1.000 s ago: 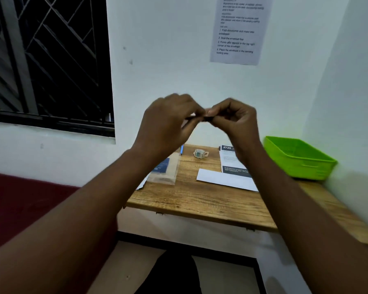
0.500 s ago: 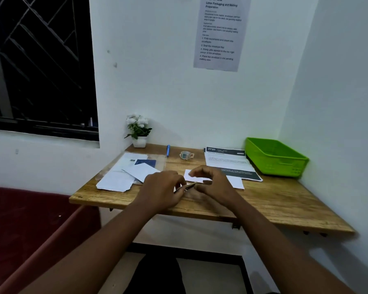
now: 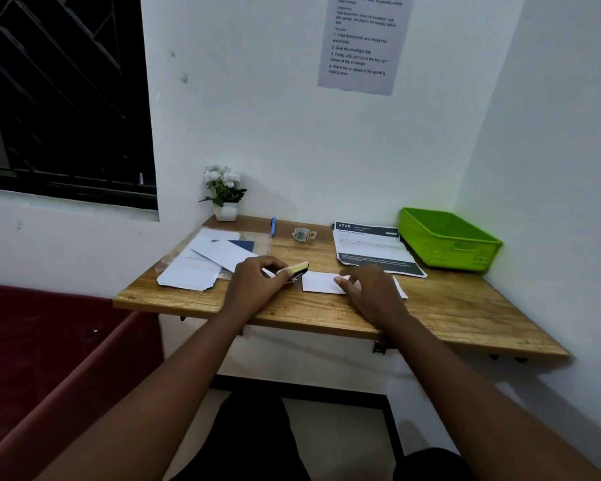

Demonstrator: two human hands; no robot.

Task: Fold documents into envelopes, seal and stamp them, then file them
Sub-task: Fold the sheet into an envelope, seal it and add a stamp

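A white envelope (image 3: 321, 282) lies on the wooden desk (image 3: 448, 314) near its front edge. My right hand (image 3: 370, 293) rests on the envelope's right part with its fingers spread flat. My left hand (image 3: 255, 282) pinches a small yellow and black object (image 3: 299, 270), perhaps a glue stick, just left of the envelope. Printed documents (image 3: 372, 248) lie behind the envelope. More white envelopes (image 3: 202, 265) are piled at the left on a clear sleeve. A small roll of stamps (image 3: 304, 235) sits at the back.
A green basket (image 3: 448, 243) stands at the desk's right rear, against the wall. A potted white flower (image 3: 224, 194) and a blue pen (image 3: 273, 226) are at the back left. An instruction sheet (image 3: 361, 43) hangs on the wall. A red seat (image 3: 49, 348) is at the left.
Both hands came down from in front of the wall to the desk. They have separated: the right now lies on the envelope, the left keeps the small object.
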